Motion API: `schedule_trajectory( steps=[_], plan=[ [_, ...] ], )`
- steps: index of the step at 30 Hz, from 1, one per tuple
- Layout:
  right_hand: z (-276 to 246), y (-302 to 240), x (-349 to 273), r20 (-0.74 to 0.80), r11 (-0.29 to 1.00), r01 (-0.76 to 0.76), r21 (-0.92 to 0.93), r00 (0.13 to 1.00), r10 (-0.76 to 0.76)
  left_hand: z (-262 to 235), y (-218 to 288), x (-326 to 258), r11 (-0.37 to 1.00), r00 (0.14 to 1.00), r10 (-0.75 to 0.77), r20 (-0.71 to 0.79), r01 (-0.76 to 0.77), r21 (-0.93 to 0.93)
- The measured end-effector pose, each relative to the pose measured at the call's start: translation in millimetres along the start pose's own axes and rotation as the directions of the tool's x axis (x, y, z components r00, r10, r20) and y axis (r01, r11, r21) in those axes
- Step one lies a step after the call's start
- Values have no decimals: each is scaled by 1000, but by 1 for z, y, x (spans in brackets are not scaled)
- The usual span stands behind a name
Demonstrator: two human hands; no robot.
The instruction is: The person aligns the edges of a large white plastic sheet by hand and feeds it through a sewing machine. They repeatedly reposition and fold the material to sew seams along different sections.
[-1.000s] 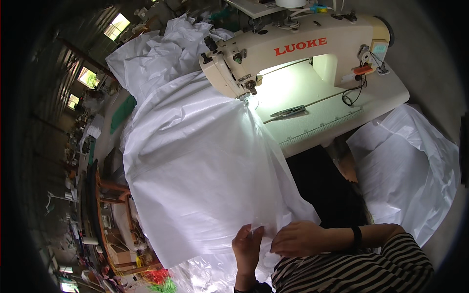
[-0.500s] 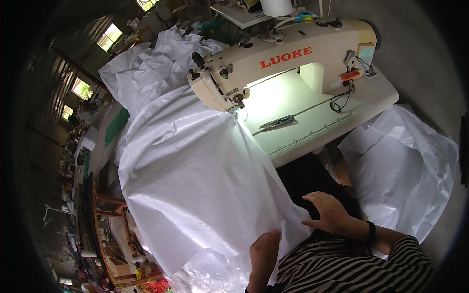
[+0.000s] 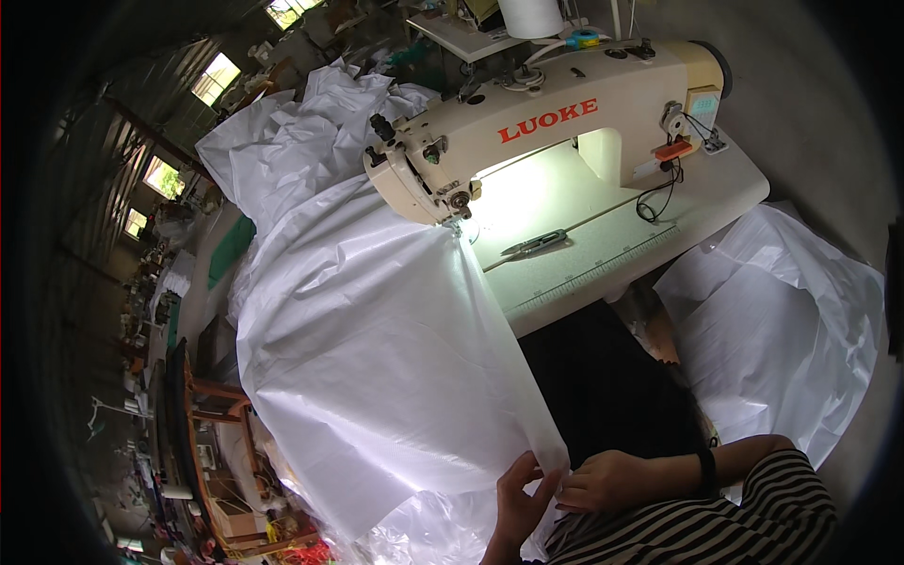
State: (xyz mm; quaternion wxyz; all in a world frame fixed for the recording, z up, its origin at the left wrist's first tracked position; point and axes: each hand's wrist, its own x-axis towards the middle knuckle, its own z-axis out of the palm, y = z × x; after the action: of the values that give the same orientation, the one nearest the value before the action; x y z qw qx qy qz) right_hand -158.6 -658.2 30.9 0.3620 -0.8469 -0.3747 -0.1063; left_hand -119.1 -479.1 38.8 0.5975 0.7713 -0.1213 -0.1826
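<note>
A large white plastic-like sheet [image 3: 377, 358] runs from under the needle end of a cream sewing machine [image 3: 556, 89] down toward my lap. Near its lower right edge, my left hand [image 3: 520, 501] pinches the sheet between thumb and fingers. Right beside it, my right hand [image 3: 607, 482] has its fingers closed on the same edge, their tips partly hidden. Between hands and machine the edge hangs in a fairly straight line. A pair of thread snips [image 3: 535, 243] lies on the lit machine table [image 3: 603, 254].
Another white sheet [image 3: 772, 320] hangs at the right past the table corner. Bunched sheeting [image 3: 292, 141] is heaped behind the machine. A wooden frame [image 3: 221, 414] stands at the left, with clutter around it. A white thread cone [image 3: 530, 17] is at the top.
My right hand has come down and left from above the sheet's corner to its edge, its fingers closing. My left hand has shifted slightly right, and the edge looks straighter.
</note>
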Motion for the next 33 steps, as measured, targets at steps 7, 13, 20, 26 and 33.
schedule_trajectory(
  steps=[7,13,20,26,33],
  plan=[
    [-6,68,25,-302,745,-274,608,788,536,-6,4,6,653,815,580,-15,-453,607],
    [-16,112,86,-124,621,-616,484,655,746,-12,9,18,526,816,455,356,-569,632],
    [-11,131,134,-45,545,-523,-655,747,663,-25,16,23,571,838,383,388,-545,614],
    [-2,146,155,-142,498,-519,-695,778,612,-23,22,61,503,891,332,311,-446,741],
    [16,112,87,-336,780,-586,-220,796,504,-39,-23,46,725,906,423,-1,-338,600]
  ],
)
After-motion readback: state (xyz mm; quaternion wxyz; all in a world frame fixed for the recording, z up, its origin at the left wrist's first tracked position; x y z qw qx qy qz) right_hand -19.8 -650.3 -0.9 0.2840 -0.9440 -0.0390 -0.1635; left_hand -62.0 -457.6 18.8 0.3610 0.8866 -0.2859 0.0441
